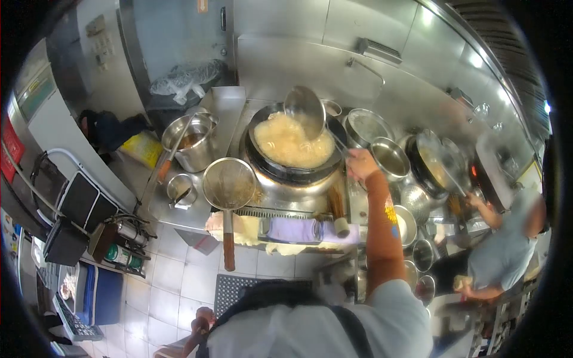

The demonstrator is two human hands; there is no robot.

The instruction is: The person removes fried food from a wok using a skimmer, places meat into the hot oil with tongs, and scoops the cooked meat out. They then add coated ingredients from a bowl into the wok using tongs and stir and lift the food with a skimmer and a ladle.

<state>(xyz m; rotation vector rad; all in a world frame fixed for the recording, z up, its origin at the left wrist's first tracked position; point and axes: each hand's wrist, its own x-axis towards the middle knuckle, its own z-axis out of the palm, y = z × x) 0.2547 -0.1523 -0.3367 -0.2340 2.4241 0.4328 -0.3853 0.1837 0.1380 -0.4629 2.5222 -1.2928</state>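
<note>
My right hand [362, 165] grips the handle of a large metal ladle [305, 112]. The ladle's deep bowl is tilted over the left part of the stove, above a wok [253, 152] of pale, foamy, bubbling liquid [289, 143]. Low beside my body, my left hand [204, 319] has its fingers curled; whether anything is in them is hidden. A round mesh strainer [229, 184] with a wooden handle lies in front of the wok, far from both hands. A bamboo brush [336, 209] rests at the wok's front right.
Left of the wok stand a metal pot [200, 152] with a long-handled tool across it and a small metal cup [181, 190]. Folded cloths [292, 230] line the stove's front edge. At right are more pots [389, 158], a second wok [439, 161] and a co-worker [501, 256].
</note>
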